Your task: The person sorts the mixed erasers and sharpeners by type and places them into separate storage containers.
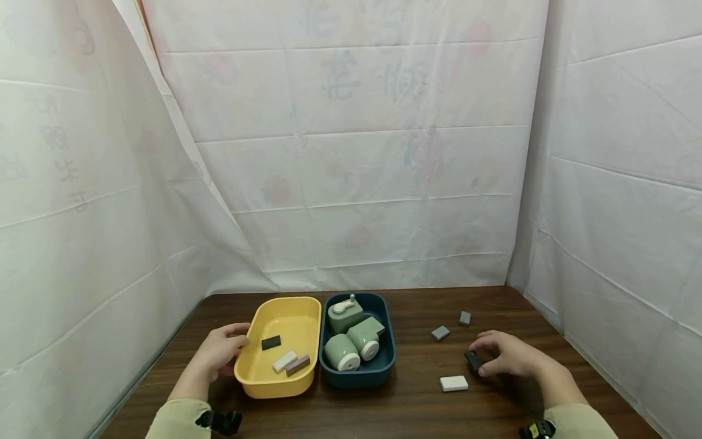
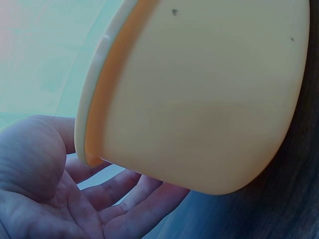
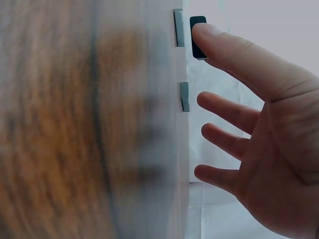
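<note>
My left hand [image 1: 219,350] holds the left edge of a yellow tray [image 1: 285,308]. In the left wrist view the thumb passes over the rim and the fingers lie along the outer wall, fingertips hidden. A black block [image 1: 271,342], a white block and a purple block [image 1: 298,365] lie in the tray. At the right, my right hand [image 1: 510,355] pinches another black block [image 1: 473,362] between thumb and forefinger; the right wrist view shows the thumb across this black block [image 3: 198,42], the other fingers spread apart. Nearby are a white block [image 1: 454,383] and two grey blocks [image 1: 440,333].
A dark blue tray [image 1: 358,379] stands against the yellow tray's right side. It holds several green toy-like pieces [image 1: 341,352]. All rest on a dark wood table [image 1: 414,402], with white cloth [image 1: 351,171] hanging behind and on both sides.
</note>
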`<state>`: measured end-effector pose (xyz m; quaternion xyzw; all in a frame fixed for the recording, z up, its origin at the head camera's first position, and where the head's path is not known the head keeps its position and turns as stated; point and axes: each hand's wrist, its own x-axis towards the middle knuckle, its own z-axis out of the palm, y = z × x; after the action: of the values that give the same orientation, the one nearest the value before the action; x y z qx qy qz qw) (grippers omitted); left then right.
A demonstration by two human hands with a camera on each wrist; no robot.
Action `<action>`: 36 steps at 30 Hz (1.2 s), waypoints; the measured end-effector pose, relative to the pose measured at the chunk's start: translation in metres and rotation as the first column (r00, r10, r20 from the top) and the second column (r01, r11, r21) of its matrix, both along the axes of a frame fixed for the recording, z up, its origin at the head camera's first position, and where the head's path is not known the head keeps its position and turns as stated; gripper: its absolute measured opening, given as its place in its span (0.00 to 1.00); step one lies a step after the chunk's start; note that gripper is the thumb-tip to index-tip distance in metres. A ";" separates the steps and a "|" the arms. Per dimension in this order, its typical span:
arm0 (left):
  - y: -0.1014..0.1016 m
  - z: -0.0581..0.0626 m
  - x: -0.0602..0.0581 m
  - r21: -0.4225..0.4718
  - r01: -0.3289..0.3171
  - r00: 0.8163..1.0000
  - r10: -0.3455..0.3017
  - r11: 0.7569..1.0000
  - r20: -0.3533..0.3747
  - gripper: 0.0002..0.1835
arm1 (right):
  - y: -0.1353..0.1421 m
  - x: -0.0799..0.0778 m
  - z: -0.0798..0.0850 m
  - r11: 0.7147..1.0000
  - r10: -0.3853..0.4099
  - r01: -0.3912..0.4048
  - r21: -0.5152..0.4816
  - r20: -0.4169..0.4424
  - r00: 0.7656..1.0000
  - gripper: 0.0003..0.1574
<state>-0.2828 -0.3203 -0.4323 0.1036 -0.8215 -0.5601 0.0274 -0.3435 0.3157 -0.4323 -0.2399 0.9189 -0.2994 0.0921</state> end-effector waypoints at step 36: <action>0.001 0.001 0.002 -0.028 -0.001 1.000 0.001 1.000 0.001 0.28 | -0.027 -0.013 0.028 0.999 0.007 -0.014 -0.029 -0.213 0.977 0.31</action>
<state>-0.2809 -0.3195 -0.4309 0.1039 -0.8291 -0.5486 0.0289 -0.3568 0.2890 -0.4048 -0.2767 0.9176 -0.2854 -0.0087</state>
